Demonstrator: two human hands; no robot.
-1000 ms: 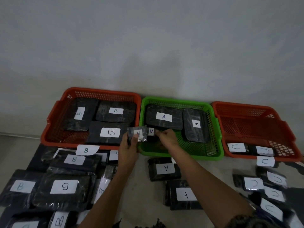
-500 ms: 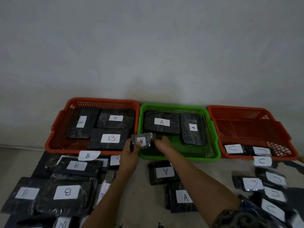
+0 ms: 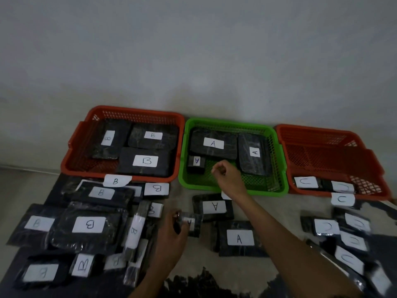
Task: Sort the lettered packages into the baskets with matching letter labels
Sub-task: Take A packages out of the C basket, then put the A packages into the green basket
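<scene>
The green basket (image 3: 281, 147) holds two large black A packages (image 3: 213, 144) and a small A package (image 3: 196, 164) at its front left. My right hand (image 3: 228, 177) hovers over the basket's front, beside that small package, fingers loosely curled and holding nothing. My left hand (image 3: 171, 232) is low over the floor and grips another small A package (image 3: 191, 223). Two more A packages (image 3: 214, 206) lie on the floor in front of the green basket.
A red basket (image 3: 72, 166) on the left holds three B packages. Another red basket (image 3: 322, 134) on the right holds C packages at its front. Several B packages (image 3: 89, 224) cover the floor at left and several C packages (image 3: 326, 226) at right. A wall stands behind.
Both hands were together at the green basket's front left with small packages. One small A package now lies in the basket, the right hand has let go, and the left hand pulled back.
</scene>
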